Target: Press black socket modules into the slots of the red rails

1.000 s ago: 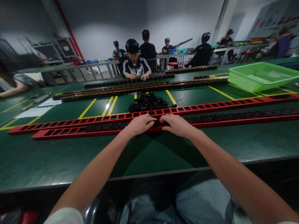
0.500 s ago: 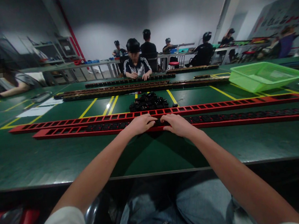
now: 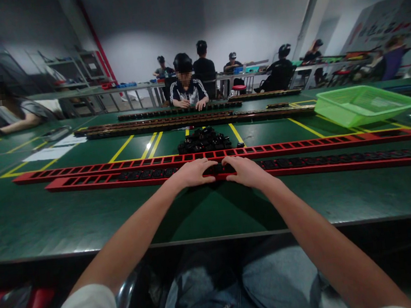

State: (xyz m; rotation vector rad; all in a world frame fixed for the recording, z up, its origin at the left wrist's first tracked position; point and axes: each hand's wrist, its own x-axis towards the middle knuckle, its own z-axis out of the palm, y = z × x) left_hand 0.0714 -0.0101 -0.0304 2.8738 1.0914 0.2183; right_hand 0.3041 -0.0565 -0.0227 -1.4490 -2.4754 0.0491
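Note:
My left hand [image 3: 193, 173] and my right hand [image 3: 244, 169] rest on the nearer red slotted strip [image 3: 82, 186], a small gap between them. Fingers curl over its far side, thumbs lie along its near side, so both hands straddle it. Small black parts [image 3: 292, 162] fill many of its slots, from left of my left hand to the right edge; several slots at its left end hold none. Between my fingertips a dark part shows, too small to make out. Just behind lies a second red slotted strip [image 3: 124, 165], its visible slots without black parts.
A heap of black parts [image 3: 204, 140] sits behind the strips. To the right is a green plastic basket [image 3: 368, 106]. Long dark strips [image 3: 157, 124] and paper sheets [image 3: 46, 153] lie farther back. A co-worker [image 3: 187, 89] sits opposite; another person [image 3: 16, 110] is at left.
My thumbs have moved away from my fingertips, down to the strip's near side. My hands have otherwise stayed at the same spot on the strip.

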